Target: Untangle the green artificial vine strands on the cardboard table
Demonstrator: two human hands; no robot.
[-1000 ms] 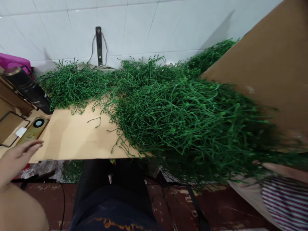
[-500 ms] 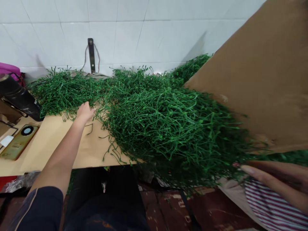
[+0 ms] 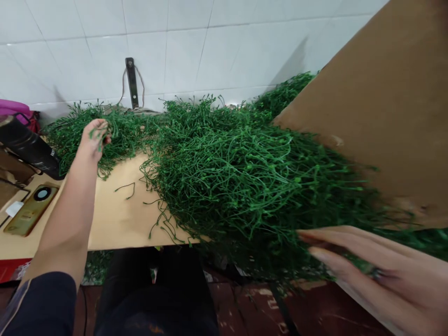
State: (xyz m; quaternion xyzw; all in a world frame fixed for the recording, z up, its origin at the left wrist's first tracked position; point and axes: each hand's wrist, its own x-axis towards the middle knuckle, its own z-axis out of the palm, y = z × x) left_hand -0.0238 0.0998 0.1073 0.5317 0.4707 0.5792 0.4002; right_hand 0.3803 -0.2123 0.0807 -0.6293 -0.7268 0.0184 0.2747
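Observation:
My left hand point(image 3: 97, 136) is closed around a few thin green artificial-plant stems, over the back-left heap of stems point(image 3: 128, 133). My right hand point(image 3: 371, 275) reaches in from the right edge, in front of the big pile of green stems point(image 3: 241, 182). Its thumb and fingers are bent towards each other, and a small dark thing shows inside the curl, too unclear to name. The stems are tangled and have little branching tips. A few loose stems point(image 3: 128, 187) lie on the tan board point(image 3: 115, 219) between the heaps.
A large brown cardboard sheet point(image 3: 392, 107) leans at the right. On the left are a black bottle point(image 3: 30, 144), a phone point(image 3: 31, 210) and a pink bag point(image 3: 16, 108). A black bracket point(image 3: 132, 84) is fixed to the white tiled wall point(image 3: 189, 51).
My left hand has moved left and back, lifting some stems from the board's middle. My right hand has come further left into view. The striped clothing at the right no longer shows.

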